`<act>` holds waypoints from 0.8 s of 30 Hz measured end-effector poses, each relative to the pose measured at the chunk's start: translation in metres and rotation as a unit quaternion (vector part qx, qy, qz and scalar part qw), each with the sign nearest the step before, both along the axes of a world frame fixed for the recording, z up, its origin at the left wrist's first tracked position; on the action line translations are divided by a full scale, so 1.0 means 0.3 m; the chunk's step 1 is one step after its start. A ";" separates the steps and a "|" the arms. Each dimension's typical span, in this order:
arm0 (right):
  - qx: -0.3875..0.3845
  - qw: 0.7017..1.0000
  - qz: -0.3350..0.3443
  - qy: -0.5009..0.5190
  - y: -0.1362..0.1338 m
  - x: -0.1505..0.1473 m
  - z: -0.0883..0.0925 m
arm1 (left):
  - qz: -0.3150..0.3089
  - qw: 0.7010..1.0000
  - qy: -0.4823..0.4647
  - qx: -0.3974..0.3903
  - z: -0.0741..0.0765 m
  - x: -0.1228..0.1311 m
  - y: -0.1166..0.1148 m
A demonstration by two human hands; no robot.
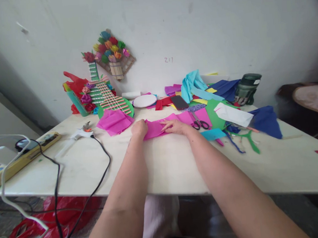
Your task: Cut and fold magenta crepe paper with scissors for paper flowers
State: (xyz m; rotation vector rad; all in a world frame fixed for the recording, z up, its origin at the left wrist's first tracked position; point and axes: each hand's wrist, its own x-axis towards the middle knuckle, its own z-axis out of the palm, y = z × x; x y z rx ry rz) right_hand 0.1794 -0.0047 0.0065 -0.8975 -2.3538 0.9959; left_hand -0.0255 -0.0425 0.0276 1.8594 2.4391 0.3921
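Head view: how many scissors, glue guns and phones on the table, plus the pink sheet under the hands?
Black-handled metal scissors: 1
White plastic glue gun: 1
Dark flat phone: 1
Pink tissue-paper sheet under left hand and right hand: 1
Total: 4

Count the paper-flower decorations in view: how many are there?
2. One bouquet hangs on the wall; one guitar-shaped piece leans below it on the table. More may hide under the papers.

Sheet (pixel 154 129) on table (pixel 165 162), centre; left hand (pixel 139 129) on its left end, right hand (pixel 173 126) on its right. Scissors (pixel 200 123) just right of the right hand; phone (pixel 179 102) behind; glue gun (pixel 79 133) left.
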 end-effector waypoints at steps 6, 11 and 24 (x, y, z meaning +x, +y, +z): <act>0.004 1.000 0.001 0.011 0.003 0.003 -0.004 | 0.000 1.000 -0.004 -0.001 0.002 0.000 -0.002; -0.012 0.999 -0.021 0.041 -0.004 0.002 0.001 | -0.005 1.000 -0.007 0.000 0.009 0.002 -0.012; -0.009 0.999 -0.023 0.039 -0.015 0.002 0.018 | -0.004 1.000 -0.004 0.000 0.010 0.004 -0.013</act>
